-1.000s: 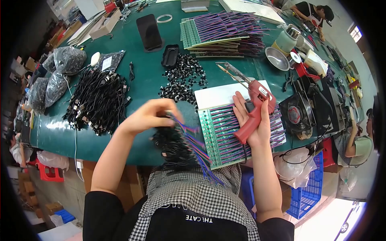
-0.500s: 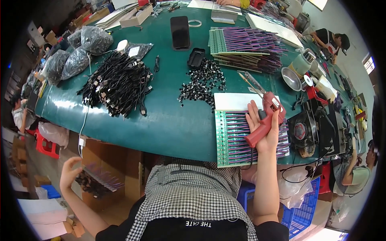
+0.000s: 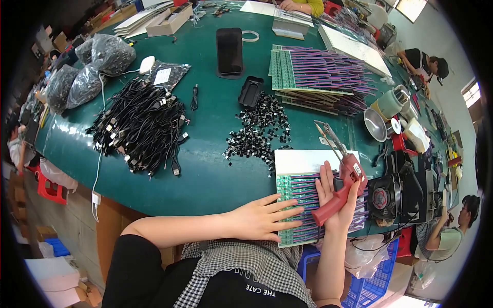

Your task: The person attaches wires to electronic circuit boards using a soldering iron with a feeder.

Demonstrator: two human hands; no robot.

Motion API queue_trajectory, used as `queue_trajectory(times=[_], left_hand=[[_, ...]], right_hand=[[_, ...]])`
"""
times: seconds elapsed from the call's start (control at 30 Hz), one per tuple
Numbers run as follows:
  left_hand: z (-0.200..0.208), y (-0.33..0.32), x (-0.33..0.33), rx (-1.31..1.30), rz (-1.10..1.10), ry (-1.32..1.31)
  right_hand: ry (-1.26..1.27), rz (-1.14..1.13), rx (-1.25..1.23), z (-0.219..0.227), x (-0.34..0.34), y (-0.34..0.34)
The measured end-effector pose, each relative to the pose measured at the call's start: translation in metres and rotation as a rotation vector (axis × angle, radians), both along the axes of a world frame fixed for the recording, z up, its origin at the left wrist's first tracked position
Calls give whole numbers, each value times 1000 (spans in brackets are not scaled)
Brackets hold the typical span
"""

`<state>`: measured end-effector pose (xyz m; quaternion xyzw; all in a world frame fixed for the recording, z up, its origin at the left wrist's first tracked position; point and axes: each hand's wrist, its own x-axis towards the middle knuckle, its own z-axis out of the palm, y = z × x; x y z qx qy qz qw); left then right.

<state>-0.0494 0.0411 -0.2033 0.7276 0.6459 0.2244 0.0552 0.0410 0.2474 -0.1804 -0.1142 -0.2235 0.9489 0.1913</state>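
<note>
My left hand point(image 3: 263, 218) lies with its fingers spread over the left edge of a green circuit board panel point(image 3: 285, 186), holding nothing. Rows of purple and black wires run rightward from the panel, which rests on a white board point(image 3: 303, 160) at the table's front edge. In my upturned right hand point(image 3: 336, 222) sits a red soldering gun point(image 3: 352, 167), cradled between thumb and palm with the fingers stretched out. Its metal tip points away from me, above the table. Left of the tip, small black-and-silver connectors point(image 3: 259, 126) are heaped loosely.
A tangle of black USB cables point(image 3: 141, 126) covers the left side. Stacked wired panels point(image 3: 282, 69) stand farther back, near a phone point(image 3: 229, 51) and a black tray point(image 3: 251, 91). At right are a metal bowl point(image 3: 375, 124) and a black fan unit point(image 3: 382, 197). Other people work nearby.
My left hand has swung from beyond the table's left front edge onto the panel. The wired panel below that hand is out of sight. My right hand keeps the soldering gun; the view has shifted.
</note>
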Motion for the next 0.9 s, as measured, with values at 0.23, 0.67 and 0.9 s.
queue_trajectory(times=[0.23, 0.67, 0.9], left_hand=[[-12, -11, -8, 14, -18, -34], [9, -43, -94, -33, 900, -423], [17, -45, -94, -147, 828, -212]], right_hand=[[-6, 25, -19, 2, -9, -8], [-8, -20, -101, -6, 2, -5], [-80, 16, -53, -4, 3, -1]])
